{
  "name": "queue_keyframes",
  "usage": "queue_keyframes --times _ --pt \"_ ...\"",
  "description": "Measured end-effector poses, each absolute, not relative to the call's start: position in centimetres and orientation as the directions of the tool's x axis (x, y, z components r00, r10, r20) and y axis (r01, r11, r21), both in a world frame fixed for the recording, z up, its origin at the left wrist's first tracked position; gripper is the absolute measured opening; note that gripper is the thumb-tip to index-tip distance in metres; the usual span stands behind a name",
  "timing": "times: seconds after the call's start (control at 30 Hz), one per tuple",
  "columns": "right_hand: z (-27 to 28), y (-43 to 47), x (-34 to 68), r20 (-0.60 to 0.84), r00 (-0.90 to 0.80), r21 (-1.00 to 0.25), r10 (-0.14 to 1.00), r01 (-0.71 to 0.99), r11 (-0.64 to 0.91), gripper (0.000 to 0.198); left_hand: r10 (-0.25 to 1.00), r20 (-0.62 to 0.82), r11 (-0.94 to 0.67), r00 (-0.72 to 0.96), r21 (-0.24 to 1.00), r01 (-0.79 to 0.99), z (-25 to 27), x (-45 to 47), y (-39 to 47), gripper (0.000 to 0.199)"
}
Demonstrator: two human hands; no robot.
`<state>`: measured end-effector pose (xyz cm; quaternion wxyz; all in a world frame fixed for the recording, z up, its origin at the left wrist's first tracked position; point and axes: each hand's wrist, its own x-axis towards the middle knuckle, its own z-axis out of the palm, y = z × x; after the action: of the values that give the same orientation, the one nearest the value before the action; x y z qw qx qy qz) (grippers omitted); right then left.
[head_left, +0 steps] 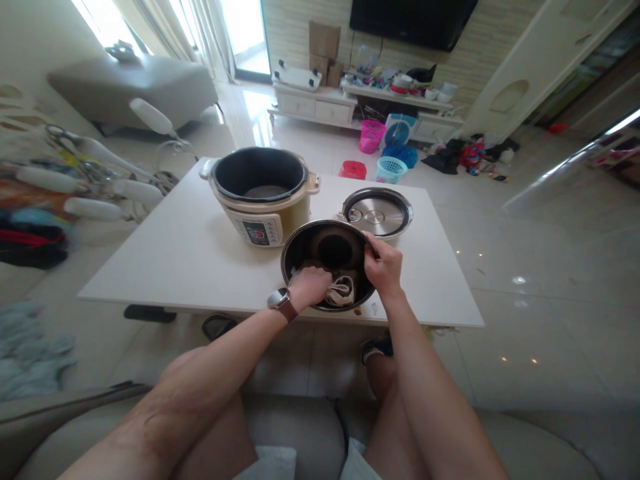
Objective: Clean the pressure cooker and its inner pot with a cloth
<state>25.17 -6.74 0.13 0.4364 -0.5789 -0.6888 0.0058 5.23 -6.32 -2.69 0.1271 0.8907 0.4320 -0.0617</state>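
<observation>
A pressure cooker [265, 202] stands on the white table [165, 253], ahead of the left hand [310, 287] and a bit to its left. The left hand curls inside the dark inner pot [335, 250], by a bundled cord [343, 291]; I cannot tell what its fingers hold. The cooker lid [376, 215] lies upside down just past the right hand [384, 265], which pinches the inner pot's rim.

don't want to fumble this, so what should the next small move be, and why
Probably ease the bundled pale cord out of the dark pot with the left hand: that hand is inside, close by the cord, though its grip is partly hidden, and the right hand grips the tilted pot, which should steady it.
</observation>
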Motion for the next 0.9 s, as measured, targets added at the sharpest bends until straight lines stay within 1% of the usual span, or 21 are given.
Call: queue_keyframes --times 0.1,0.23,0.3,0.37,0.43,0.53,0.6,0.73,0.8,0.9 --pt "0.2 -6.8 25.3 0.599 0.002 -0.482 0.801 0.799 0.359 0.041 0.76 -0.22 -0.595 0.612 0.146 0.791 -2.3 4.7 -6.0 0.026" --pt "1.1 -7.1 24.8 0.573 -0.07 -0.428 0.817 0.824 0.371 0.039 0.743 -0.234 -0.595 0.627 0.198 0.779 -2.3 5.2 -7.4 0.028" --pt "1.4 -7.1 24.6 0.548 -0.067 -0.42 0.834 0.84 0.344 0.036 0.743 -0.235 -0.585 0.626 0.225 0.779 -2.5 5.6 -8.2 0.029" --pt "1.4 -7.0 24.4 0.532 -0.014 -0.433 0.847 0.855 0.286 0.032 0.751 -0.246 -0.562 0.612 0.247 0.789 -2.5 5.8 -8.7 0.03" --pt "1.3 -6.9 24.3 0.511 0.079 -0.462 0.856 0.865 0.197 0.03 0.761 -0.266 -0.535 0.592 0.259 0.804 -2.5 6.0 -8.9 0.032" --pt "1.1 -6.8 24.3 0.447 0.194 -0.493 0.873 0.868 0.06 0.026 0.769 -0.26 -0.524 0.584 0.268 0.809 -2.4 6.3 -8.9 0.034" --pt "1.1 -6.8 24.2 0.408 0.239 -0.509 0.881 0.861 0.002 0.026 0.774 -0.248 -0.52 0.582 0.275 0.809 -2.5 6.5 -8.8 0.035" --pt "1.3 -6.8 24.3 0.35 0.323 -0.583 0.879 0.81 -0.066 0.025 0.782 -0.249 -0.505 0.571 0.283 0.815 -2.7 6.6 -8.5 0.036" --pt "1.4 -6.6 24.4 0.327 0.359 -0.615 0.874 0.783 -0.091 0.024 0.78 -0.25 -0.509 0.574 0.282 0.813 -2.7 6.5 -8.2 0.033" --pt "1.4 -6.4 24.5 0.307 0.385 -0.649 0.87 0.754 -0.105 0.028 0.776 -0.245 -0.523 0.581 0.264 0.81 -2.6 6.2 -7.3 0.028"
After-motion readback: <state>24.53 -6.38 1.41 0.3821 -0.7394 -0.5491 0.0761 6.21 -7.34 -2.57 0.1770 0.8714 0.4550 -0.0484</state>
